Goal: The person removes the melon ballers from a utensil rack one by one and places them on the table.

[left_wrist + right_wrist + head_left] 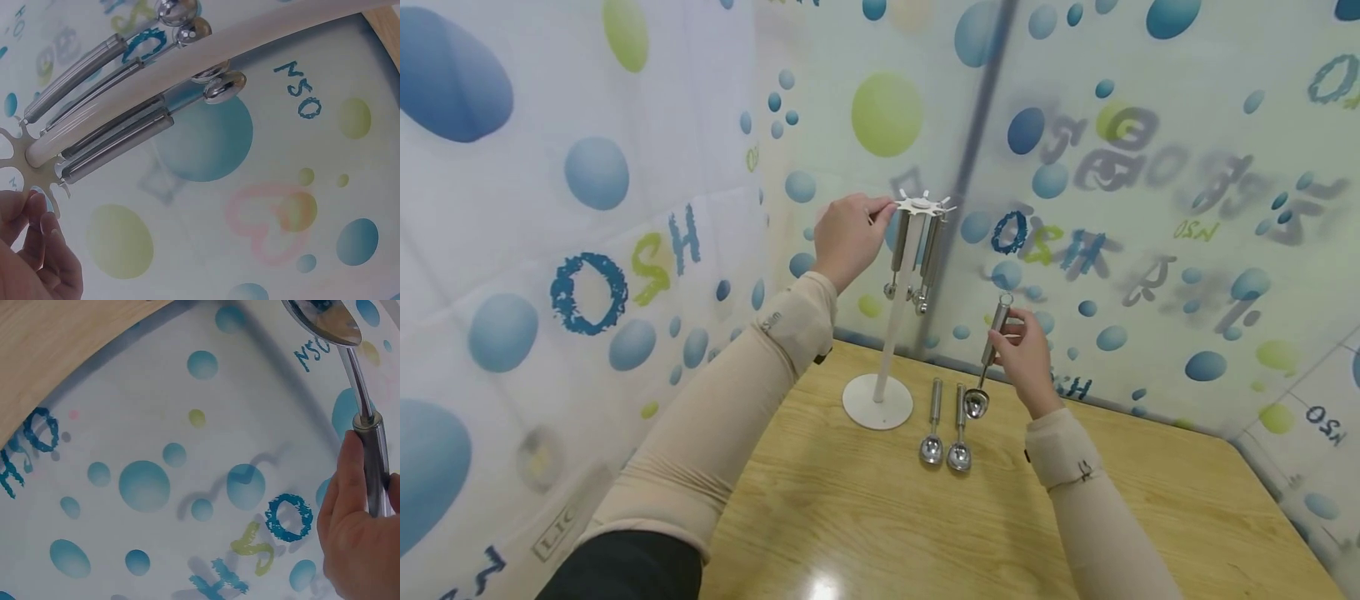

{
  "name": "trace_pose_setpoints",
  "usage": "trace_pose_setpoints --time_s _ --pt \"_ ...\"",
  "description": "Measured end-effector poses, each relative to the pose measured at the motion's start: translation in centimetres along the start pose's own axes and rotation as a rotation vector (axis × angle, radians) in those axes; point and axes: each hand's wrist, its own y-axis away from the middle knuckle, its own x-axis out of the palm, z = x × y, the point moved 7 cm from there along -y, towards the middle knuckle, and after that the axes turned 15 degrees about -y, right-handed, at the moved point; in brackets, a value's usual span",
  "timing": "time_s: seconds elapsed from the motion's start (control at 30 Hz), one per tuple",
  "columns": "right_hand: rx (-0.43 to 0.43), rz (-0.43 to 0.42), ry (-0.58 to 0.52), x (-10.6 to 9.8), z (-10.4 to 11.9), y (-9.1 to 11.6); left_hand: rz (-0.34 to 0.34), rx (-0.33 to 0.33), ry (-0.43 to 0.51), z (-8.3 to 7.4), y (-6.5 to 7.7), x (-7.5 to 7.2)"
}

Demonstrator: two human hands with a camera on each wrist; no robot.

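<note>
Beige sleeves; my left hand pinches, perhaps steadying, a white star-topped stand; right hand grips a silver metal scoop.

1. Held scoop: metal throughout, with a mirror-bright bowl and a duller, satin-looking handle.
2. Scoops on the bench: the same silvery metal, bowls glossy, handles smooth.
3. Hanging scoops: shiny metal, highlights running along their handles.
4. Stand: smooth white finish with a slight sheen; plastic or painted metal, cannot tell.
5. Bench: wood-grain top, smooth, glossy enough to mirror a light.
6. Pale sleeves: matt, creased cloth.
7. Printed sheeting: thin, smooth, translucent in places.
</note>
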Motion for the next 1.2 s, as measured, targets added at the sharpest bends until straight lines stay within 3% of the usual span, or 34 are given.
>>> trace_pose_setpoints --time_s 0.33,0.73,1.2 --pt "0.098 -0.009 0.089 -1.9 -3.3 -0.2 0.002 0.003 -0.002 -0.2 -0.1 -0.1" --pt "0.255 0.03 0.087 -2.8 -7.6 -0.1 0.007 -0.004 -0.005 -0.1 0.0 -0.1" --pt "0.367 0.105 0.043 -3.1 -11.6 0.6 -0.005 -0.018 0.01 0.1 0.2 0.0"
